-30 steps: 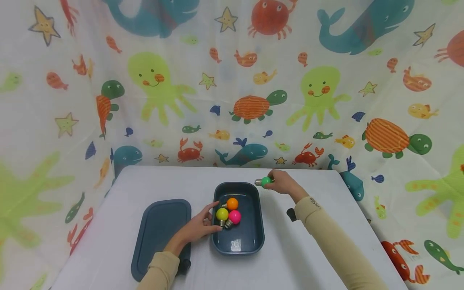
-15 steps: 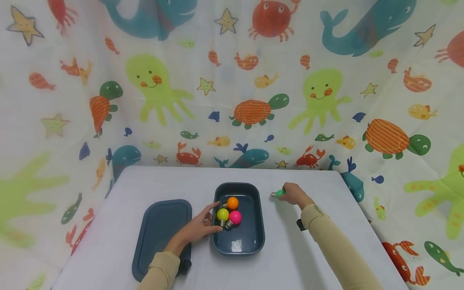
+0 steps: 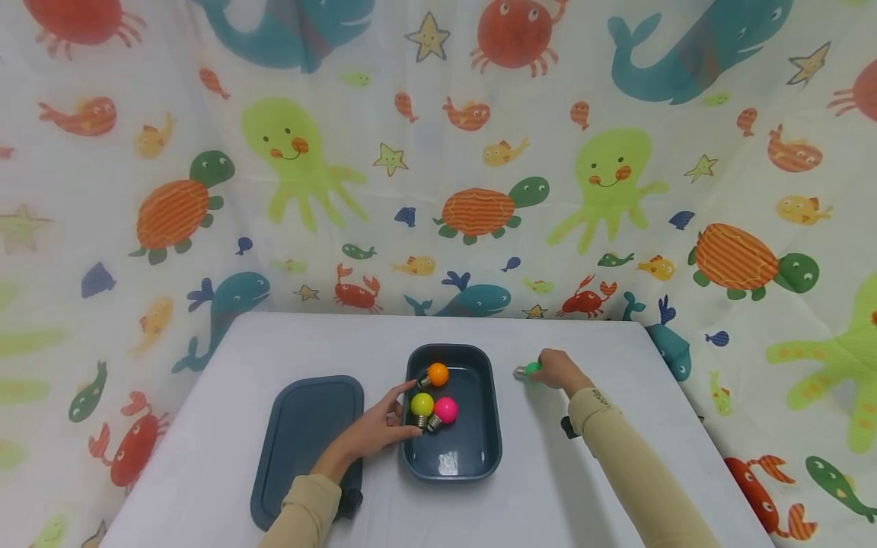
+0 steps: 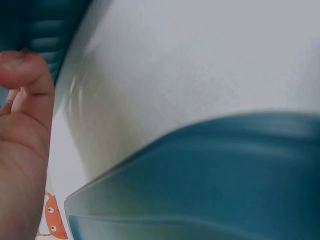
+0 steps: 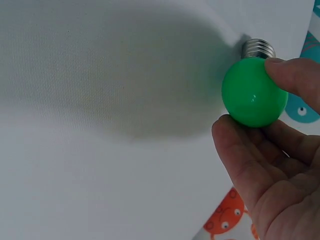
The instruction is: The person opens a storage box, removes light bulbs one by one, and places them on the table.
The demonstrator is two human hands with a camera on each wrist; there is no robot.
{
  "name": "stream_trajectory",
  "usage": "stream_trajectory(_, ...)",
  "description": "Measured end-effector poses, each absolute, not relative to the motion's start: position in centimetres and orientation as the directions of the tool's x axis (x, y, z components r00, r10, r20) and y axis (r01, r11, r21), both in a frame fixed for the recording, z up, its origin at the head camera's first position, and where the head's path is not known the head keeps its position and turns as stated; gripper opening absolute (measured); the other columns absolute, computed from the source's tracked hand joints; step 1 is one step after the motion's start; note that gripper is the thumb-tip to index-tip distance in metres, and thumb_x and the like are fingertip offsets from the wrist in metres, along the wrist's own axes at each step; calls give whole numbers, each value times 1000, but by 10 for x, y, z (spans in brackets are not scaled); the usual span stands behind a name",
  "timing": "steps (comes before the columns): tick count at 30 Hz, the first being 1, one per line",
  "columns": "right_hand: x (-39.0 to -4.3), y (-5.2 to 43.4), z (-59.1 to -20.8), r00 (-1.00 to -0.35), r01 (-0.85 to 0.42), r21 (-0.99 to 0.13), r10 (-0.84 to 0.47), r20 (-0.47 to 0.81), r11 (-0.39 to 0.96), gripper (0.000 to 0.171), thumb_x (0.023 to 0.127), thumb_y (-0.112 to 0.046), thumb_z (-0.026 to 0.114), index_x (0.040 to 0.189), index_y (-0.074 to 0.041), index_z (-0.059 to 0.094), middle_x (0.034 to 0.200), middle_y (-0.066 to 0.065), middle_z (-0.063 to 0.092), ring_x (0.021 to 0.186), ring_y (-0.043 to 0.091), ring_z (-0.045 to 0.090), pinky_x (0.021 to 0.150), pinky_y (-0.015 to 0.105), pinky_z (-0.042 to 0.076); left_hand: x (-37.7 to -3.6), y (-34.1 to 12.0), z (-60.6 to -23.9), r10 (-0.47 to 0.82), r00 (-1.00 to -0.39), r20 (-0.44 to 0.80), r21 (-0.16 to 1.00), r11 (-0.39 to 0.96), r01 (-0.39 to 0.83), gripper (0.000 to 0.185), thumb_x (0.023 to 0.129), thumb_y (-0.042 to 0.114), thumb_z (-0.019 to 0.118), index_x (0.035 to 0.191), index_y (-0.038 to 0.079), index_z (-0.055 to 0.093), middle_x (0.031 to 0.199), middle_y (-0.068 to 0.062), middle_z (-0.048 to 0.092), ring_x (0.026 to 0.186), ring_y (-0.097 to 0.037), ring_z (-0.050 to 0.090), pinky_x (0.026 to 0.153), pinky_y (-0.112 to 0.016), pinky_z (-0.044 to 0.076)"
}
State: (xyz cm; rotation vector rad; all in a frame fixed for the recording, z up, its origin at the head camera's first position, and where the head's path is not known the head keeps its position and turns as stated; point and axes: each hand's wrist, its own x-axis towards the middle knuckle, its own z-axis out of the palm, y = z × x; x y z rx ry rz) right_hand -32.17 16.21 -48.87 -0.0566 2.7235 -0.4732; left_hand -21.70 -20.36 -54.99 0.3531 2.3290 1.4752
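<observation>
Right hand (image 3: 558,369) pinches the green bulb (image 5: 254,99) in its grip; left hand (image 3: 377,426) seemingly rests spread on the tray (image 3: 479,457)

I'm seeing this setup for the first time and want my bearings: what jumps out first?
The bright bulbs: an orange bulb, a yellow bulb and a pink bulb lie together in the dark teal tray at the table's middle. The left hand rests on the tray's left rim, with the matching lid flat beside it. Right of the tray, the right hand pinches a green bulb low over the white table.
</observation>
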Motion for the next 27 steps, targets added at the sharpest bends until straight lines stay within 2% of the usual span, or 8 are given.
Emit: stream_trajectory(27,-331,155,-494,-936,18,-324,-98,-337,946,35,87,-12,71,111,11,59,94,15,62,85,25,56,86,44,48,-237,-218,-554,428,-889,-164,896,442,47,84,86,37,75,154,29,25,97,-7,48,60,-15,46,56,-27,38)
